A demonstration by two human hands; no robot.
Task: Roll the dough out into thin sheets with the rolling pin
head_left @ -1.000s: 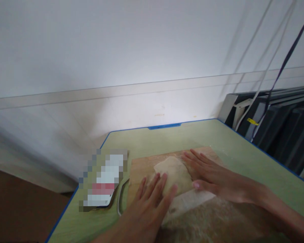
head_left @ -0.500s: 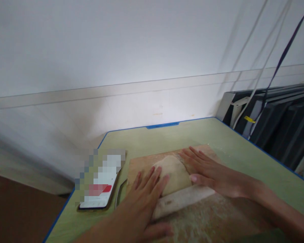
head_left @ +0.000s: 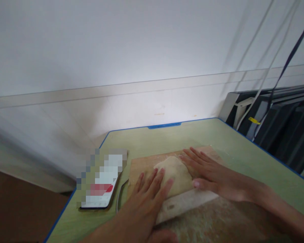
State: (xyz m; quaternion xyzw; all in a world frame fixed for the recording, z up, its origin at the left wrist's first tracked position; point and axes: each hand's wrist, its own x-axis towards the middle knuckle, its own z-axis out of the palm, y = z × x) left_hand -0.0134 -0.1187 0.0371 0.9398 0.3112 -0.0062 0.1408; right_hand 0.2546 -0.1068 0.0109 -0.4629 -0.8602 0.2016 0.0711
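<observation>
A flattened piece of pale dough lies on a floured wooden board. My left hand is open, its spread fingertips resting at the dough's left edge. On the other side my right hand lies flat with fingers stretched out, along the dough's right edge, its thumb close to the near corner. Just in front of the dough is a whitish flat strip with a small hole at its left end; its kind is unclear. My left hand and wrist hide part of the board.
A phone, partly pixelated, lies left of the board on the green table. A thin curved metal piece shows between phone and left hand. Dark flat panels and hanging cables stand at right, a white wall behind.
Both hands stay spread at the dough's sides with only slight movement. The whole view has shifted a little, so things appear slightly further right.
</observation>
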